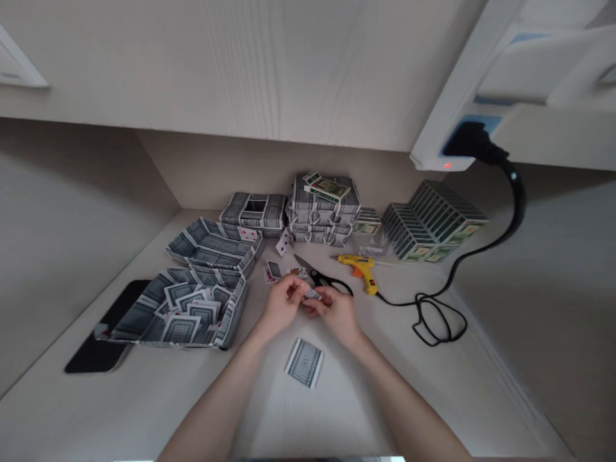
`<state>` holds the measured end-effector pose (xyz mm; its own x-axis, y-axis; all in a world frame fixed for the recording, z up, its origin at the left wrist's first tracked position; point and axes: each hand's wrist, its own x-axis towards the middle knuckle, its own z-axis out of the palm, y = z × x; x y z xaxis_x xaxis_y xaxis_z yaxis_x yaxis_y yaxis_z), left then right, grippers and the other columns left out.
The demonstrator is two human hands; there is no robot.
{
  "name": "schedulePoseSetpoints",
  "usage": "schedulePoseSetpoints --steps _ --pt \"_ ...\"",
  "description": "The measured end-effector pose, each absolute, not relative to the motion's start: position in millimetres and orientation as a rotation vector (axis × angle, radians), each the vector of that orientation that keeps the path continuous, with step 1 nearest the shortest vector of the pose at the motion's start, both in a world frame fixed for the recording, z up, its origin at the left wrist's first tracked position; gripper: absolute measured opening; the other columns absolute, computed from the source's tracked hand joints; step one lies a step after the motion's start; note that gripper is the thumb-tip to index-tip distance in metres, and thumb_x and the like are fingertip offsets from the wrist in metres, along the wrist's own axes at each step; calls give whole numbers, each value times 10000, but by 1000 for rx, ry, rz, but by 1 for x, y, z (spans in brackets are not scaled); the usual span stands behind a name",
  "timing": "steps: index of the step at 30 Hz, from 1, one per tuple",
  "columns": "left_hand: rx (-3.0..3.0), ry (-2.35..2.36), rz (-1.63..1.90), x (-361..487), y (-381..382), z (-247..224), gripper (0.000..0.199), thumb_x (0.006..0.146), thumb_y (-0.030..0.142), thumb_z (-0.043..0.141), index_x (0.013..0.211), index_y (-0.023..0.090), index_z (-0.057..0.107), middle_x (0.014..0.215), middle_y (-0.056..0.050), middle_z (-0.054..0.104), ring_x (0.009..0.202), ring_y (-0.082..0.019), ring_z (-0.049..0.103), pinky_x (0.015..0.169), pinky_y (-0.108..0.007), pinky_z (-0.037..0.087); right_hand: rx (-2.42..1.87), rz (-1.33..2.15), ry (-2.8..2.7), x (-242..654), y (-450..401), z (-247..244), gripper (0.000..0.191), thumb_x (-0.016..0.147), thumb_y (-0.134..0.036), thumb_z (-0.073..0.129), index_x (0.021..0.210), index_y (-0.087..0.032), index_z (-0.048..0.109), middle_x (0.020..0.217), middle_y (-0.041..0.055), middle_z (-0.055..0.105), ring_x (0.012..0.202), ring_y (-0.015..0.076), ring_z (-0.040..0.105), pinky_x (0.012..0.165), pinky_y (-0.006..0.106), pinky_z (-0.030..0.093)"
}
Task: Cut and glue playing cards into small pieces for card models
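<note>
Between the fingertips of my left hand (283, 298) and my right hand (337, 311) is a small playing card (312, 293), partly covered by the fingers and seemingly folded. Both hands pinch it above the middle of the table. Nearer to me lies a playing card (305, 363), patterned back up. Just beyond my fingers rest black-handled scissors (325, 278), their blades pointing away to the left. A few more cards (272, 271) lie close to the scissors, some face up. To the right is a yellow glue gun (360, 268) with an orange trigger.
An open box made of cards (144, 308), holding loose cards, sits on a black phone-like slab (99, 350) at left. Behind stand more card-built boxes (320, 208). Card packs (436, 221) are stacked at back right. The black cord (450, 285) rises to a power strip (447, 128).
</note>
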<state>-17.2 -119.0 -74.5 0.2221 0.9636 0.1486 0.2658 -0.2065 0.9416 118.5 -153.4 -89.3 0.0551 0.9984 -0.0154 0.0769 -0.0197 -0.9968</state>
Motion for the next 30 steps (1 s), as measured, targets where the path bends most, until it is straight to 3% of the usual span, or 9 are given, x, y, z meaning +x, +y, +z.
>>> schedulePoseSetpoints --steps 7,14,23,30 --pt "1629 1141 989 -18 -118 -75 125 712 268 545 669 151 555 622 5 568 606 -111 512 583 -220 393 -1404 1012 -1440 120 -157 -88 117 765 -284 537 745 -192 607 514 0 591 446 159 572 465 281 465" --pt "1568 1094 917 -19 -119 -71 129 697 263 555 633 152 547 571 19 545 559 -102 496 558 -213 384 -1329 1300 -1275 120 -157 -88 171 731 -281 551 587 -191 532 438 -26 531 350 122 493 369 249 411" --pt "1439 973 831 -19 -117 -70 152 695 278 561 632 143 527 570 27 519 545 -89 465 547 -208 374 -1304 1476 -1251 122 -159 -75 221 709 -316 554 550 -184 473 397 -53 481 289 79 403 287 199 311" --pt "1486 1027 824 -17 -117 -79 160 713 278 535 628 148 497 545 36 477 521 -83 431 517 -201 344 -1331 1492 -1243 121 -158 -73 195 684 -314 571 586 -176 473 431 -59 491 326 52 347 329 183 249"
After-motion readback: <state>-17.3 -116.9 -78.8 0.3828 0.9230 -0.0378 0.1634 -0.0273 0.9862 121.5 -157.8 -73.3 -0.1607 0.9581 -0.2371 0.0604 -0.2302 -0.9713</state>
